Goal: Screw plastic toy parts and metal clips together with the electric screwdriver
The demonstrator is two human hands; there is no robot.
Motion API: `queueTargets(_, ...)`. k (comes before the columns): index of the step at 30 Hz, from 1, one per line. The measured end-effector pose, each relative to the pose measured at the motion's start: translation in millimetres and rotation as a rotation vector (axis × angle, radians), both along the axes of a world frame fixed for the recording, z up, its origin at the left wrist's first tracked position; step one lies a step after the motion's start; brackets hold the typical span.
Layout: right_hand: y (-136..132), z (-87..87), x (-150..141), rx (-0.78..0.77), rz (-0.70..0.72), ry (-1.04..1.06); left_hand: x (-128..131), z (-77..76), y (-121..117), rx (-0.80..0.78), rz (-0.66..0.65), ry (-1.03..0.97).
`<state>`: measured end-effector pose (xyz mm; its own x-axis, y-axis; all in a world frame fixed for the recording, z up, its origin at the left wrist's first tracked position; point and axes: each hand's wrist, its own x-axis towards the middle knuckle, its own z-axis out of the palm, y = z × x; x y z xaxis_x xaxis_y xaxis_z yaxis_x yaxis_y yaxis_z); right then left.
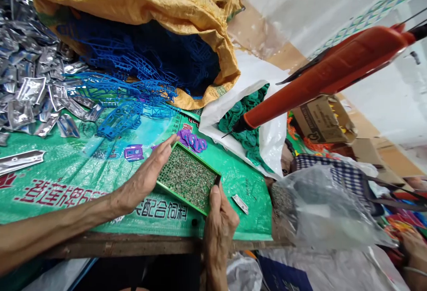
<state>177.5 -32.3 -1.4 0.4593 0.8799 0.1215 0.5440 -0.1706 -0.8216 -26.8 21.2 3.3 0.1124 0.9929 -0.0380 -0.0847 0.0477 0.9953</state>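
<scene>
A small green tray filled with several tiny metal screws lies tilted on the green printed sheet. My left hand lies along the tray's left edge, fingers stretched flat and together against its rim. My right hand grips the tray's near right corner, thumb on top of the rim. An orange electric screwdriver hangs above right, its tip pointing down-left, held by neither hand.
A yellow sack spills blue plastic frames at the back. Silver foil pieces pile up at left. Purple parts lie beyond the tray. A white bag of green parts, a cardboard box and a clear bag crowd the right.
</scene>
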Motion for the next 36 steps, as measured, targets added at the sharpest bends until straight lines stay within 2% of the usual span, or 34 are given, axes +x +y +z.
queueTargets(6,1.0,2.8,-0.7,-0.070,-0.109,0.056,-1.4,0.4,3.4,-0.027,0.034,-0.052)
queueTargets(10,4.3,5.7,-4.0,-0.070,-0.032,0.089,1.6,-0.8,1.9,-0.032,0.009,-0.023)
queueTargets(15,4.1,5.7,-4.2,-0.059,-0.099,0.088,1.0,-2.1,1.8,-0.036,-0.002,-0.029)
queueTargets(18,2.7,4.4,-3.1,-0.085,-0.018,0.129,-1.1,-1.7,2.4,-0.048,0.004,-0.029)
queueTargets(23,4.2,5.4,-2.3,-0.052,-0.089,0.086,-2.9,-2.7,4.8,-0.014,0.031,-0.061)
queueTargets(27,4.4,6.0,-6.1,-0.070,0.027,0.092,-3.6,-3.0,5.8,-0.042,0.026,-0.041)
queueTargets(32,4.8,4.6,-3.3,-0.035,-0.070,0.059,-4.3,-2.1,5.3,-0.023,0.036,-0.070)
queueTargets(36,3.8,3.2,-3.7,-0.050,-0.009,0.099,-2.5,0.8,5.0,-0.059,0.024,-0.053)
